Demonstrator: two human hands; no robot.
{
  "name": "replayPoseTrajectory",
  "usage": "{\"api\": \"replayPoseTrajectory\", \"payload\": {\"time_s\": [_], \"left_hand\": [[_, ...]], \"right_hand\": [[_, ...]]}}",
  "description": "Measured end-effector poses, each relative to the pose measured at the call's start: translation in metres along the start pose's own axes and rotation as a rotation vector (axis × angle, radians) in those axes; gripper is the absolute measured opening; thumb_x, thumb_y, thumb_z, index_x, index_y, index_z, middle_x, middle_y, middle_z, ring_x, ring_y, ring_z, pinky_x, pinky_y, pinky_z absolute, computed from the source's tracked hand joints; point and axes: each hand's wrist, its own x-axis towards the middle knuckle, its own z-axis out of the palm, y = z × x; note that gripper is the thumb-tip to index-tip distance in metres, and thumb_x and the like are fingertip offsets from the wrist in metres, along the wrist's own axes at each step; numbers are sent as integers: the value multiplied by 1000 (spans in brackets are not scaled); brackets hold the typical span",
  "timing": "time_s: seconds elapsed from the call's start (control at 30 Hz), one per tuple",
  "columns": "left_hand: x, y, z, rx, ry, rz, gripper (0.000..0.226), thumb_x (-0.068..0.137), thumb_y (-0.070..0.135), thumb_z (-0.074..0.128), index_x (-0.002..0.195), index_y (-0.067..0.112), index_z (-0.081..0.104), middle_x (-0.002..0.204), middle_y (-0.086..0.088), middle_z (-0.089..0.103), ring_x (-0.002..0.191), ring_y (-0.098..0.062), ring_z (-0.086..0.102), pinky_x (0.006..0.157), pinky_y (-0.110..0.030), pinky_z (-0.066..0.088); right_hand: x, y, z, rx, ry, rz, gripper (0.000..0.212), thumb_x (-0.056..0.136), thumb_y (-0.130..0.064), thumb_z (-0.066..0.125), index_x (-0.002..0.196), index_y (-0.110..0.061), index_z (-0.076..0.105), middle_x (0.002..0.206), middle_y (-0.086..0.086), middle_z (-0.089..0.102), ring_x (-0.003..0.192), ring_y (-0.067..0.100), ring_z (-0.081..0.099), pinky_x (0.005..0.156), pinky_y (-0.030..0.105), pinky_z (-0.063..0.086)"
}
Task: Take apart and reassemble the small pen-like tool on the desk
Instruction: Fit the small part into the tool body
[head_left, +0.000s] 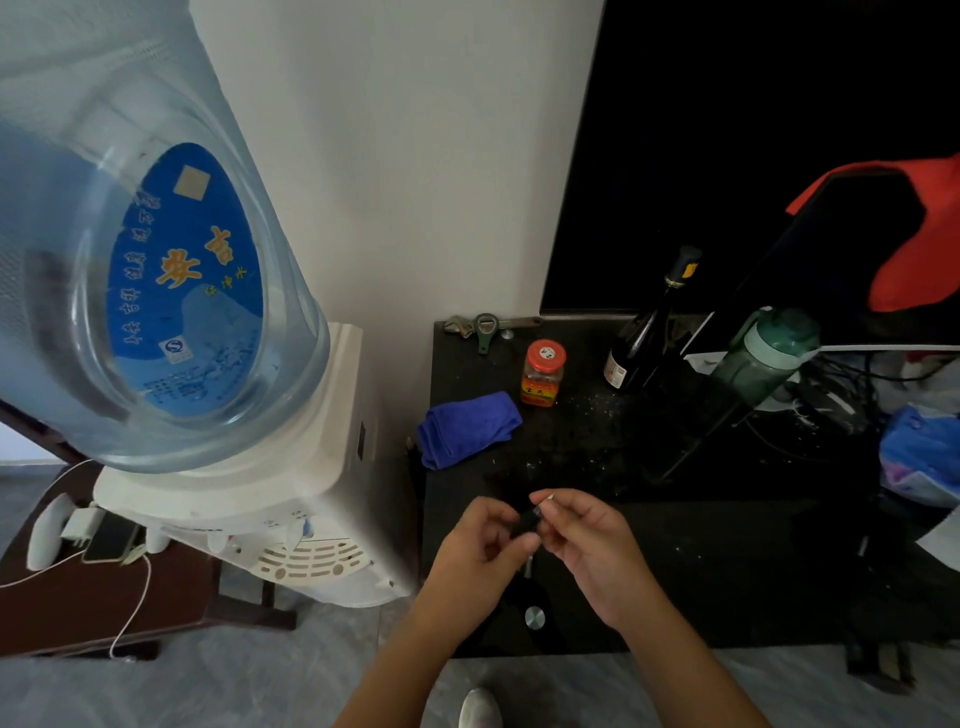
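Both my hands are raised over the near left part of the black desk (727, 571). Between them is the small pen-like tool (529, 519), a short dark barrel with a pale tip that pokes out above my right thumb. My left hand (480, 540) pinches its lower left end with fingertips and thumb. My right hand (587, 540) grips its upper right end. Much of the barrel is hidden by my fingers, and I cannot tell whether it is in one piece or two.
A folded blue cloth (467, 428), a red-lidded jar (543, 371), a dark bottle (649, 322), a green flask (763, 358) and a bottle opener (485, 330) stand further back. A water dispenser (249, 467) with a large jug stands left of the desk. A round metal knob (534, 617) sits at the desk's front.
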Motion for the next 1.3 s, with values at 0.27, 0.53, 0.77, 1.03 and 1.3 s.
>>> {"api": "replayPoseTrajectory", "payload": {"time_s": [0.27, 0.53, 0.77, 1.03, 1.3], "left_hand": [[4, 0, -7, 39, -48, 0, 29, 92, 14, 45, 70, 26, 58, 60, 8, 53, 48, 3, 48, 54, -11, 41], [2, -8, -9, 29, -53, -25, 19, 89, 17, 51, 76, 32, 55, 63, 7, 55, 49, 5, 50, 52, -12, 41], [-3, -19, -17, 76, 5, -110, 20, 89, 19, 50, 74, 31, 55, 63, 6, 57, 50, 4, 50, 60, -18, 41], [-8, -36, -17, 131, 76, -198, 26, 89, 20, 51, 67, 34, 53, 59, 8, 57, 53, -5, 50, 63, -28, 43], [-14, -35, -10, 163, 74, -212, 24, 89, 21, 50, 69, 35, 51, 63, 8, 55, 59, -5, 51, 65, -22, 42]], "right_hand": [[1, 1, 2, 23, 5, 9, 18, 82, -1, 54, 83, -11, 69, 68, 4, 63, 67, 14, 58, 71, 28, 48], [4, 3, 2, 30, 35, -9, 17, 83, -3, 54, 87, -12, 68, 64, 1, 61, 67, 13, 56, 70, 28, 46], [18, 23, -14, -179, 251, -23, 14, 84, -6, 55, 87, -14, 65, 73, 2, 59, 71, 15, 54, 70, 24, 46], [49, 90, -68, -958, 216, 63, 12, 82, -7, 58, 86, -18, 57, 79, -5, 57, 80, 10, 57, 62, 14, 38], [67, 118, -77, -1160, 244, 126, 10, 86, -13, 55, 95, -16, 58, 93, 2, 63, 82, 12, 57, 73, 24, 46]]}}
